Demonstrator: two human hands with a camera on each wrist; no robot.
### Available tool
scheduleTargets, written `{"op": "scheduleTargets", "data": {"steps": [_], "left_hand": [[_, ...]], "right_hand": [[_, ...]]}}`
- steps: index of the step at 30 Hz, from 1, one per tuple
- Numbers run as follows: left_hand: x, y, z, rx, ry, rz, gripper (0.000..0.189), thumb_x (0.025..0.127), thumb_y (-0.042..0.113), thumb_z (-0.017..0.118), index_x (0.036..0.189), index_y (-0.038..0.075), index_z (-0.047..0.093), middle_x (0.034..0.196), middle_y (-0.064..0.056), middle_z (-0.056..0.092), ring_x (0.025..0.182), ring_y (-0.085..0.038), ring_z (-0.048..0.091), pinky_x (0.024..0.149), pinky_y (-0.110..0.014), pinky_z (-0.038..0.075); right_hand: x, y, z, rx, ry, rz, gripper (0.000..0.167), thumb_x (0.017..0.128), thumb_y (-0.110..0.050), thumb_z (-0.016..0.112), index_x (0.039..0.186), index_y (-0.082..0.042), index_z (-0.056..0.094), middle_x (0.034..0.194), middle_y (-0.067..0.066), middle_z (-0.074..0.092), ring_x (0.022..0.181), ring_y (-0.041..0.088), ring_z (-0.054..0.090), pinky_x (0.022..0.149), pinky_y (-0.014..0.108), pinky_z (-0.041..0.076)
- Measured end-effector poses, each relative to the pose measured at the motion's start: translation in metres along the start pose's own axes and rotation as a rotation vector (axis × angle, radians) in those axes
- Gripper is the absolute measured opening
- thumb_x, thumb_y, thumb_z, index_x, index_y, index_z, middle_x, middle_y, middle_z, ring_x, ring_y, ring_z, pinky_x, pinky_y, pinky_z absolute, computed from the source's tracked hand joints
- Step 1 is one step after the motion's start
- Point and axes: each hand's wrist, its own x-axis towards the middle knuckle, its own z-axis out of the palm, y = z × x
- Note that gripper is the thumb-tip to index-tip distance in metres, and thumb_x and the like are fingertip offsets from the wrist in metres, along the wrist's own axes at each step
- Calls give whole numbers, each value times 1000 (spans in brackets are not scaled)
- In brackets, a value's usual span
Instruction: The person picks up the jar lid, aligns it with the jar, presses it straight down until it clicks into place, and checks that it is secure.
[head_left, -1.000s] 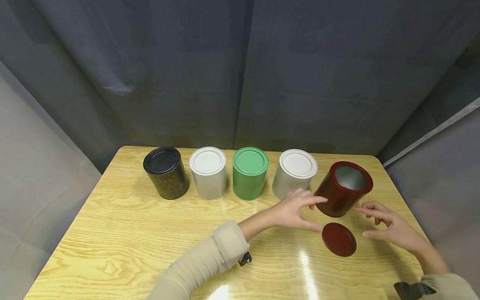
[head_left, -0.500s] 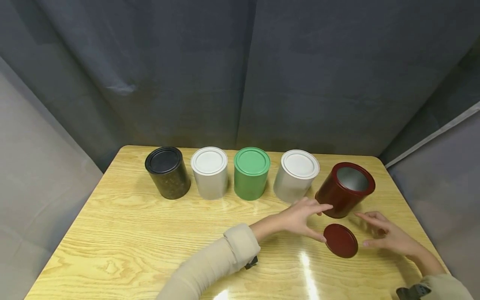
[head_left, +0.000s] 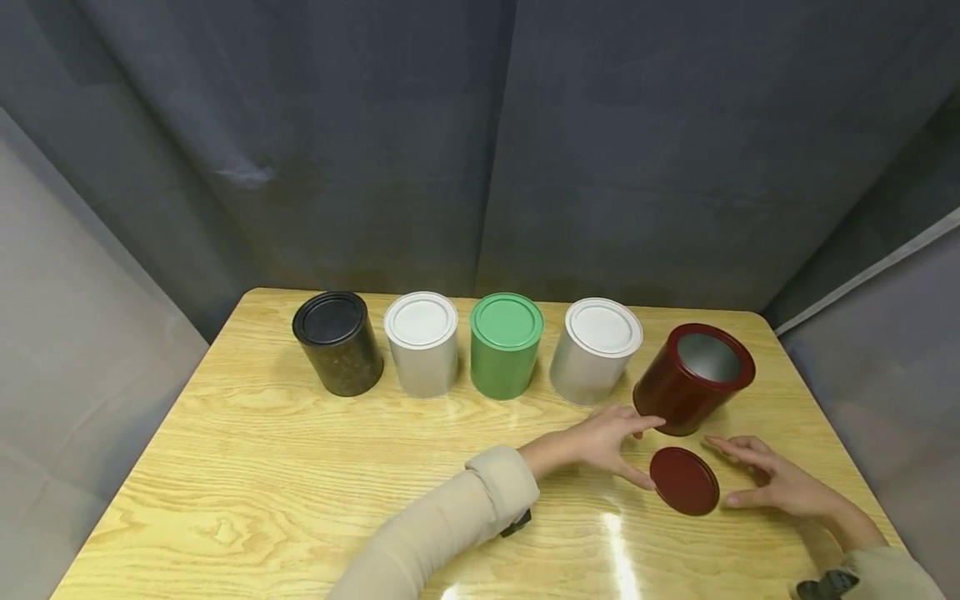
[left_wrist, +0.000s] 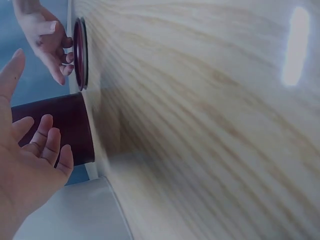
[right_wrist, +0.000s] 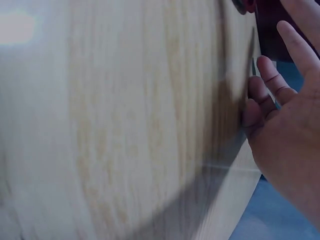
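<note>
A dark red lid [head_left: 685,482] lies flat on the wooden table, just in front of a lidless dark red can [head_left: 675,392] whose grey inside shows. On the lid's left is my left hand [head_left: 607,442], thumb and fingers spread apart, the thumb tip close to the rim; whether it touches cannot be told. My right hand [head_left: 783,483] is at the lid's right with loosely bent fingers and its thumb near the edge. Neither hand grips anything. In the left wrist view the lid [left_wrist: 80,54] is seen edge-on beside the right hand, and the can [left_wrist: 55,130] stands behind the left fingers.
A row of lidded cans runs along the back: black [head_left: 339,343], white [head_left: 423,343], green [head_left: 506,346] and another white one [head_left: 596,350] beside the red can. Dark curtains [head_left: 375,150] hang behind the table [head_left: 300,500]. Light panels flank both sides.
Both hands have come lower and closer to the red lid, the left moving right and the right moving slightly forward and down from the can. Lid and cans stay put.
</note>
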Motion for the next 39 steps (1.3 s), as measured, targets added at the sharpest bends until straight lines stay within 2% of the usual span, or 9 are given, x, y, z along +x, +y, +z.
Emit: {"op": "scheduleTargets", "data": {"steps": [3, 7, 10, 13, 15, 19, 22, 31, 39], "left_hand": [[4, -3, 3, -3, -15, -8, 89, 69, 52, 73, 140, 14, 36, 100, 3, 55, 90, -3, 43, 67, -9, 29], [6, -3, 5, -23, -39, -59, 89, 69, 52, 73, 141, 17, 35, 99, 5, 53, 91, -3, 42, 67, -9, 29], [9, -4, 8, -55, -55, -88, 89, 69, 51, 73, 142, 19, 33, 98, 6, 50, 92, -3, 41, 69, -9, 29], [12, -4, 11, -74, -64, -86, 88, 71, 50, 72, 142, 19, 32, 98, 5, 49, 89, -3, 40, 68, -9, 30], [14, -5, 14, -81, -72, -87, 87, 71, 49, 72, 142, 19, 32, 98, 5, 49, 87, -3, 40, 67, -10, 31], [16, -5, 18, -78, -94, -139, 88, 71, 51, 72, 143, 23, 31, 97, 7, 47, 88, -2, 41, 65, -11, 32], [16, -5, 20, -53, -104, -177, 89, 69, 54, 71, 143, 26, 30, 100, 8, 46, 92, -3, 42, 68, -11, 33], [20, -2, 24, 8, -158, -227, 90, 68, 60, 68, 143, 31, 28, 111, 9, 46, 100, -4, 41, 72, -16, 30], [23, 2, 25, 86, -207, -240, 87, 69, 61, 67, 142, 33, 29, 118, 12, 43, 104, -4, 38, 76, -17, 28]], "right_hand": [[1, 4, 2, -20, 9, -61, 71, 73, -4, 73, 135, 0, 40, 114, 10, 40, 104, -2, 36, 78, 19, 36], [3, 7, 5, -59, 31, -118, 73, 69, -4, 76, 133, 2, 42, 112, 8, 43, 104, -1, 33, 79, 17, 31], [3, 9, 8, -87, 42, -105, 76, 67, -8, 78, 134, 0, 42, 111, 6, 42, 103, 0, 29, 78, 22, 26], [4, 9, 10, -106, 45, -75, 77, 67, -11, 78, 135, -3, 42, 111, 4, 40, 102, 0, 25, 77, 29, 22], [4, 9, 10, -114, 47, -67, 77, 67, -12, 79, 135, -4, 42, 110, 4, 39, 101, 0, 24, 76, 29, 20], [6, 9, 11, -142, 59, -82, 77, 66, -13, 80, 134, -5, 44, 108, 1, 38, 98, 1, 23, 75, 26, 18], [7, 9, 12, -159, 67, -105, 77, 65, -14, 80, 133, -5, 45, 107, -1, 38, 96, 1, 24, 73, 26, 17], [8, 10, 16, -190, 72, -164, 79, 61, -18, 82, 131, -6, 48, 100, -4, 32, 88, 4, 20, 70, 26, 12], [7, 6, 19, -211, 96, -207, 81, 57, -19, 84, 129, -8, 50, 97, -5, 32, 87, 2, 22, 71, 26, 12]]}}
